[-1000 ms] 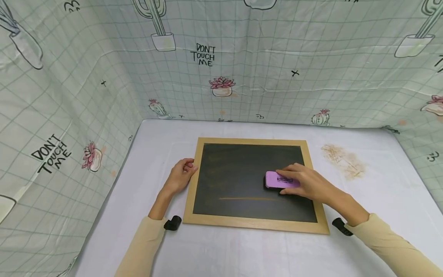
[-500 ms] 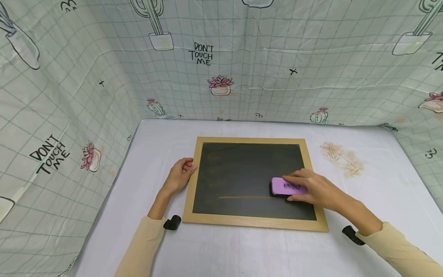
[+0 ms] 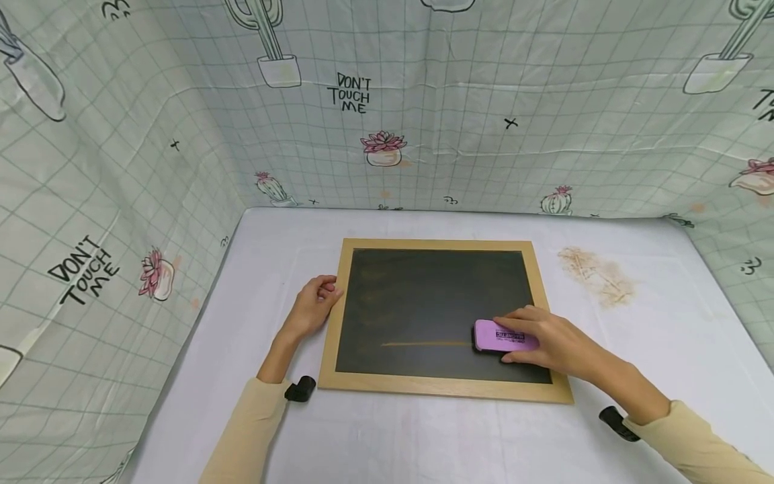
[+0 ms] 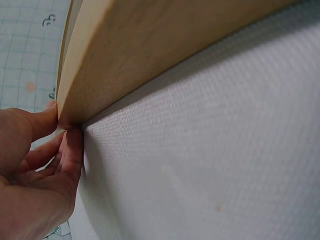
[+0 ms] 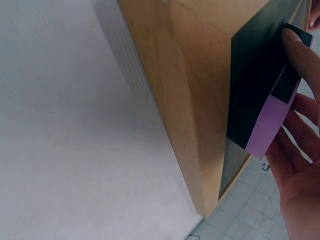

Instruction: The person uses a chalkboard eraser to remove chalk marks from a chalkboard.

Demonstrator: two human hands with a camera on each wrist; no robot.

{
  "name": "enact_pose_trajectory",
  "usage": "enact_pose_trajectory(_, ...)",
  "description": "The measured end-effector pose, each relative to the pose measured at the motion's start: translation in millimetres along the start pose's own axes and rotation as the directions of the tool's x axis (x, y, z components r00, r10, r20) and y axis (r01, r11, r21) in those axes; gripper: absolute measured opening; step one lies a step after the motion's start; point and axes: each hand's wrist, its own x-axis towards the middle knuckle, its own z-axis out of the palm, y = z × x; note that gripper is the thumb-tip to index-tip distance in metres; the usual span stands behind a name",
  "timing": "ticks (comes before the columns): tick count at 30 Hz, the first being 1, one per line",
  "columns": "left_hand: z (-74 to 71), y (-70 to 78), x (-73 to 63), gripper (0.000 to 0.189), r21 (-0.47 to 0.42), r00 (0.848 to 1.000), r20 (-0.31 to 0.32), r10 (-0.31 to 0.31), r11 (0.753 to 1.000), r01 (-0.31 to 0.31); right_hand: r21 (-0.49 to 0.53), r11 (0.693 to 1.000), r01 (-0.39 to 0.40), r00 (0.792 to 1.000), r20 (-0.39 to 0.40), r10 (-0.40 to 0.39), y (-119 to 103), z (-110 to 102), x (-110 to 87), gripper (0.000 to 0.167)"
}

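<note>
A purple eraser [image 3: 505,336] sits at four o'clock on a blackboard [image 3: 411,296], grasped by the right hand [image 3: 555,343]. At nine o'clock, the left hand [image 3: 311,306] pinches the wooden frame [image 3: 334,336]. Wiping seems under way; the orange line [image 3: 426,344], toward nine o'clock from the eraser, likely calls for the next stroke.

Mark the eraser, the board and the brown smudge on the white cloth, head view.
Eraser [image 3: 504,337]: head view, on its purple top.
Board [image 3: 417,299]: head view, on the dark panel inside the frame.
Brown smudge [image 3: 596,276]: head view, near its middle.
</note>
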Motion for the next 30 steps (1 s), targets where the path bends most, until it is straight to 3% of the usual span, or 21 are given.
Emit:
enact_pose_trajectory(8, -0.7, -0.6, 0.1, 0.039, 0.001, 1.000, -0.004, -0.001, 1.000, 0.001, -0.029, 0.999, 0.037, 0.998, -0.051, -0.038, -1.7, 5.8, 2.0, 0.061)
enact_pose_trajectory(30, 0.4, 1.0, -0.2, 0.038, 0.018, 1.000, -0.005, 0.002, 1.000, -0.002, 0.009, 0.998, 0.057, 0.998, -0.042, -0.056, -7.7, 17.4, 20.4, 0.060)
